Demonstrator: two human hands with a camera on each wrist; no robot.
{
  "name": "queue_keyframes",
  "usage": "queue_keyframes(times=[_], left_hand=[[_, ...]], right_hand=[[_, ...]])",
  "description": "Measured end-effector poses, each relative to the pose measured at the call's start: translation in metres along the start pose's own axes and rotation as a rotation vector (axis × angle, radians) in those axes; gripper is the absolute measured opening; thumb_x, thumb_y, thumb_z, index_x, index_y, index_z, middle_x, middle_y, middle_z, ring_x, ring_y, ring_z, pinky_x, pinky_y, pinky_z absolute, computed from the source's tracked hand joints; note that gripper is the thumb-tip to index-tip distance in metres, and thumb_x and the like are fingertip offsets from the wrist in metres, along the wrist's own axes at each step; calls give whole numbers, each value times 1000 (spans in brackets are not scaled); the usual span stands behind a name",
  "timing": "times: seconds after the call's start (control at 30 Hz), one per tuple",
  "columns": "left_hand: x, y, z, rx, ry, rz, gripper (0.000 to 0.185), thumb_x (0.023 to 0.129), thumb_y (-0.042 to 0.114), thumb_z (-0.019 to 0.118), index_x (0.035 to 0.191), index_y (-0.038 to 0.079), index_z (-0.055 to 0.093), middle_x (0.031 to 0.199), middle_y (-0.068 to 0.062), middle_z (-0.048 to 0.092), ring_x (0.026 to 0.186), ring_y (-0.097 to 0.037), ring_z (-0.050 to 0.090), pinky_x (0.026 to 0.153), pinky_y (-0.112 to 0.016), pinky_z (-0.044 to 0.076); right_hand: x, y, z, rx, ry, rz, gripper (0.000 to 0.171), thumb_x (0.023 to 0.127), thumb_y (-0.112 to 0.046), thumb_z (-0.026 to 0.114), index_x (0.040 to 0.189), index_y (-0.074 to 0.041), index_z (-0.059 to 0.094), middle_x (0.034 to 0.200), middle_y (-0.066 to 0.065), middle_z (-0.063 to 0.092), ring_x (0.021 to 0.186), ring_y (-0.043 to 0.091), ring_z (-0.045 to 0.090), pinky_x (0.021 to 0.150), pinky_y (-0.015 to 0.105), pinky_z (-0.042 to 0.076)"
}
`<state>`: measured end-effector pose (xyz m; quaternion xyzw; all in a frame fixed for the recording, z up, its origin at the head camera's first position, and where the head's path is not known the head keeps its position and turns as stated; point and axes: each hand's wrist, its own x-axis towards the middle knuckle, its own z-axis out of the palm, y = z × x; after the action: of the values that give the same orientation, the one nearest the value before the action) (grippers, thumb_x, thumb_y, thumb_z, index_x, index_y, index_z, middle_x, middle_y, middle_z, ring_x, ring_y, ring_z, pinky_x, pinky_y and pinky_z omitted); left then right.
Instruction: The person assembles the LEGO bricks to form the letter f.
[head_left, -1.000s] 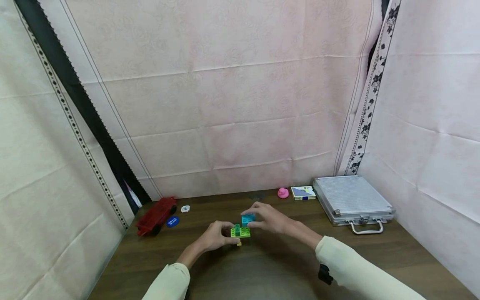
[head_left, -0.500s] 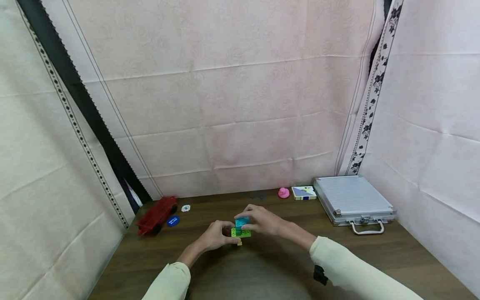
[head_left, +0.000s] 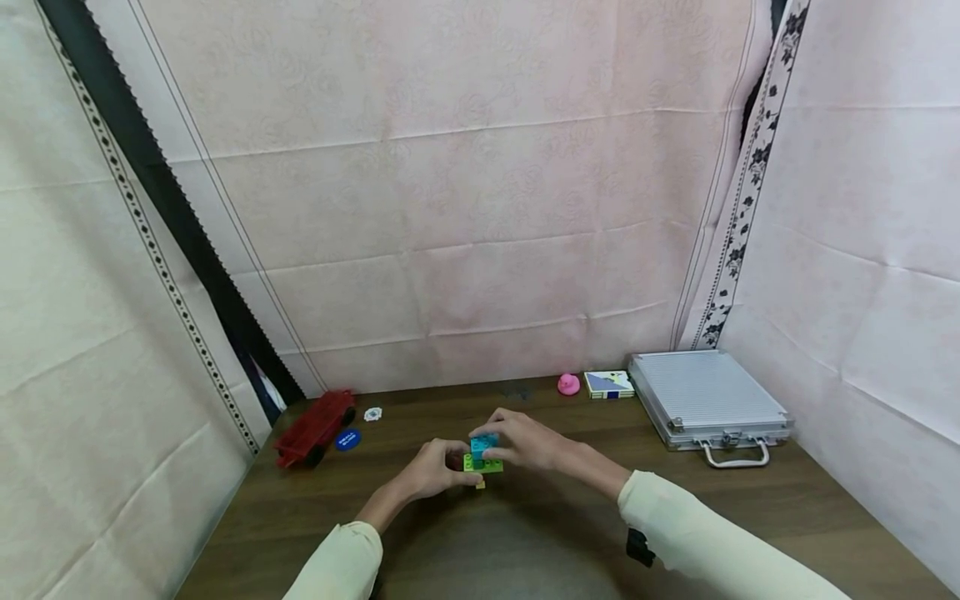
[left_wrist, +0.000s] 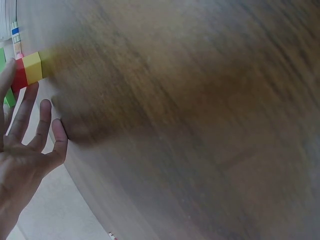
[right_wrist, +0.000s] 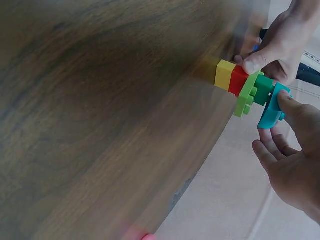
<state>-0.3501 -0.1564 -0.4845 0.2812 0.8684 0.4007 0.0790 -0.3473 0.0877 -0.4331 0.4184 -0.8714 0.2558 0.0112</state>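
Note:
A small tower of toy building blocks stands between both hands at mid-table. From the bottom it has a yellow block (right_wrist: 224,75), a red block (right_wrist: 238,81), a wide lime-green brick (right_wrist: 243,100), a dark green block (right_wrist: 263,89) and a turquoise curved brick (right_wrist: 271,110). My left hand (head_left: 433,472) grips the lower part from the left, its thumb near the red and lime-green pieces. My right hand (head_left: 528,442) pinches the turquoise brick from the right, right on top of the dark green block. In the left wrist view, fingers partly cover the red block.
A red toy vehicle (head_left: 315,429), a blue oval disc (head_left: 347,440) and a small white piece (head_left: 372,413) lie at left. Along the back are a pink toy (head_left: 568,384) and a flat patterned box (head_left: 609,384). A silver case (head_left: 708,400) lies at right. Pale cloth hangs around the table (head_left: 555,550).
My right hand has brought the turquoise brick leftward onto the dark green block, then stayed there. My left hand keeps its grip on the lower blocks.

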Motion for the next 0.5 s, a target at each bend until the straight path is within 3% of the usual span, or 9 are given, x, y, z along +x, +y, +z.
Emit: queue_keyframes(times=[0.5], left_hand=[[1, 1, -1, -24, -7, 8, 32, 96, 24, 78, 122, 6, 71, 101, -2, 71, 93, -19, 67, 76, -31, 56]], right_hand=[[-1, -4, 3, -84, -15, 25, 42, 101, -24, 71, 141, -13, 66, 123, 5, 59, 101, 16, 60, 88, 21, 53]])
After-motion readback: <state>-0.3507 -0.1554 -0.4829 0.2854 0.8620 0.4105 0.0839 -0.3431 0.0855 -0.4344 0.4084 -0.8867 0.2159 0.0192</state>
